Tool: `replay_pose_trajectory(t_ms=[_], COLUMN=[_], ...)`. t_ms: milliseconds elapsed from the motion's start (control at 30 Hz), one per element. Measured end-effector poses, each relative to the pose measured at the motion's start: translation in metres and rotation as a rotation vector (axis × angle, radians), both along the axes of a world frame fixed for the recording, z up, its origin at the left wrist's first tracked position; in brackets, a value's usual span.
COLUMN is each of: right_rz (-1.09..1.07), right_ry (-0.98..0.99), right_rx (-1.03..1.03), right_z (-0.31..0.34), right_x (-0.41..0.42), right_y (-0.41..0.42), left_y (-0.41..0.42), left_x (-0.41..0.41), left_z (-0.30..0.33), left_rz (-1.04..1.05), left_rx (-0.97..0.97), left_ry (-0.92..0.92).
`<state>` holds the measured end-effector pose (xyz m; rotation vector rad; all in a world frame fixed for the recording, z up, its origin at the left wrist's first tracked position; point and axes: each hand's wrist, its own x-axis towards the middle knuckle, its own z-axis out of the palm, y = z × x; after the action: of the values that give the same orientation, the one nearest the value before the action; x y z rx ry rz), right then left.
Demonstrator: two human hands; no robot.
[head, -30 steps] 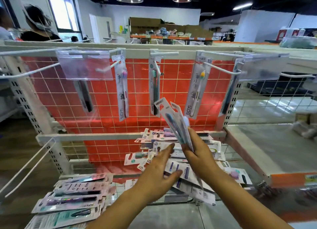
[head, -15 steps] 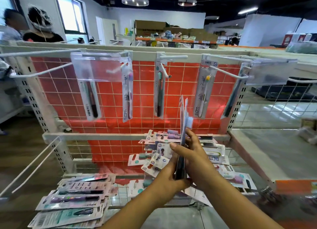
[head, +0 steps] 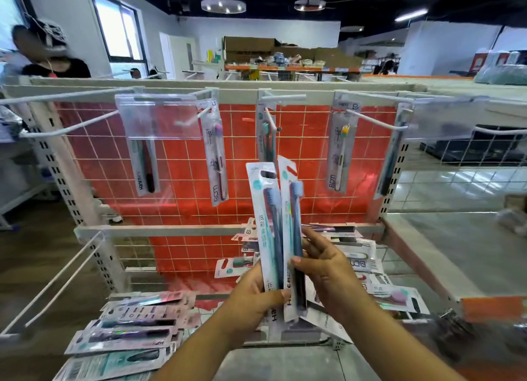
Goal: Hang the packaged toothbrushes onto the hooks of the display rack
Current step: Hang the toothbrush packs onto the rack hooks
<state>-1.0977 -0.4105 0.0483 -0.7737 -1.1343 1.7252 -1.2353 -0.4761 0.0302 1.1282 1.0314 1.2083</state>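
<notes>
Two packaged toothbrushes (head: 281, 226) upright in front of the display rack (head: 182, 229), both hands on them.
Your left hand (head: 253, 293) grips the near ends, thumb across; your right hand (head: 328, 269) pinches the right pack's edge. Split off one pack, square its hang-hole to the hook (head: 272, 121) above, slide it on straight. Forearms reach up from below, meeting at the packs.

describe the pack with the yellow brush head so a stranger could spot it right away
Look at the red grid panel of the rack, along its top row of white hooks. The pack hangs on the fourth hook from the left, right of the middle. It is the only hanging pack whose brush has a yellow head.
</notes>
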Motion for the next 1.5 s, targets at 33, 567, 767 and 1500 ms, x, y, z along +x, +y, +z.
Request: replay_pose_trajectory(t_ms=[33, 567, 767, 1500], right_rz=[0.002, -0.137, -0.158, -0.36], right_ry=[-0.01, -0.025, -0.042, -0.117], right_rx=[-0.016, -0.029, -0.047, -0.111], right_z=[-0.002, -0.015, -0.021, -0.02], right_x=[0.001, 0.031, 0.043, 0.119], right_y=[0.0, 0.001, 0.008, -0.04], left_y=[0.0, 0.005, -0.004, -0.037], left_x=[-0.001, -0.001, -0.008, 0.022], left_z=[-0.002, -0.012, -0.013, -0.014], left_rz=[0.005, 0.127, 0.197, 0.223], left_rx=[-0.005, -0.083, -0.124, -0.072], left_ry=[-0.009, -0.227, -0.27, -0.315])
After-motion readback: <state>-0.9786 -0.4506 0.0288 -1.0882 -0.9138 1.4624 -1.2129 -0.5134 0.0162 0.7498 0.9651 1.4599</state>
